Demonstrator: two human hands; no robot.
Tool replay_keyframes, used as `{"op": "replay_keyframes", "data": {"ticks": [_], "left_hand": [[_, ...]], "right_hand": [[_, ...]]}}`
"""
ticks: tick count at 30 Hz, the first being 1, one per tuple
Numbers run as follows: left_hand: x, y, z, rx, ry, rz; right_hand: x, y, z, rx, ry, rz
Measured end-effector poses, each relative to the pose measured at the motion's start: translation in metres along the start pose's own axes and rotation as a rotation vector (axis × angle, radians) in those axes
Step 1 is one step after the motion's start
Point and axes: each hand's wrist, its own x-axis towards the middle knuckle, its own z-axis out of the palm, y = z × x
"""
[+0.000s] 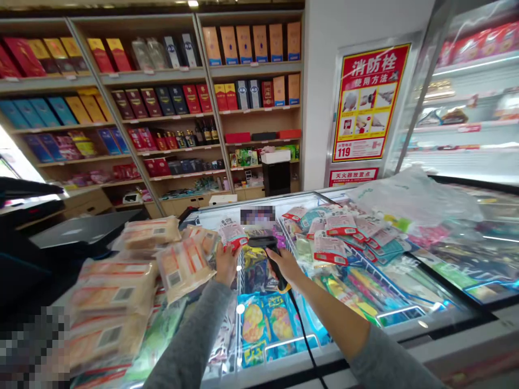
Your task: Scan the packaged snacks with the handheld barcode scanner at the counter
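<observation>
The packet (232,235) is over the freezer (430,323), near its far side, standing roughly upright with its printed face turned to the camera and its red edge lowest. The left hand (226,265) grasps it by that lower edge, fingers pinched on it. Just right of the packet is the scanner (263,242), its dark head pointing left towards it, with a gap between the two. The right hand (288,268) has its fingers wrapped around the scanner's handle; a black cord (302,329) runs from the handle down towards the near edge of the freezer.

Right of the scanner, a loose pile of similar red-edged packets (332,246) lies on the glass top. Beyond them, farther right, is a crumpled clear bag (413,197). Left of the left hand, beige packs (184,267) with orange stripes are heaped, several stacked on one another. Under the glass, below the scanner, blue bags (253,319) lie side by side in a wire basket.

Behind the freezer, tall shelves (213,86) hold rows of boxes and bottles. A red and yellow sign (371,102) hangs on the wall to their right, and a lit display case (474,81) stands at far right.
</observation>
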Motion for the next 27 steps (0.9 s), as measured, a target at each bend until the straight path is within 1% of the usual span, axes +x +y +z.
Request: {"op": "replay_keyframes", "data": {"ticks": [4, 7, 10, 13, 16, 19, 24, 27], "left_hand": [[-0.001, -0.003, 0.002, -0.043, -0.005, -0.012], [-0.004, -0.003, 0.005, -0.052, -0.032, -0.001], [-0.005, -0.001, 0.007, -0.066, -0.045, 0.015], [-0.006, 0.002, 0.006, -0.073, -0.054, -0.039], [-0.004, 0.004, 0.002, -0.056, -0.037, -0.092], [-0.002, 0.005, -0.001, -0.056, -0.021, -0.103], [-0.001, 0.008, -0.004, -0.068, -0.051, -0.117], [-0.001, 0.009, -0.003, -0.091, -0.030, -0.138]], "right_hand": [[-0.019, -0.003, -0.001, 0.030, -0.075, 0.015], [-0.025, -0.007, -0.002, 0.036, -0.113, 0.020], [-0.025, -0.005, -0.003, 0.045, -0.115, 0.009], [-0.024, 0.000, -0.004, 0.066, -0.102, -0.003], [-0.023, 0.004, -0.003, 0.073, -0.080, 0.001], [-0.024, 0.003, -0.004, 0.072, -0.079, 0.008], [-0.028, -0.001, -0.005, 0.079, -0.095, -0.004], [-0.027, 0.000, -0.006, 0.082, -0.100, 0.000]]}}
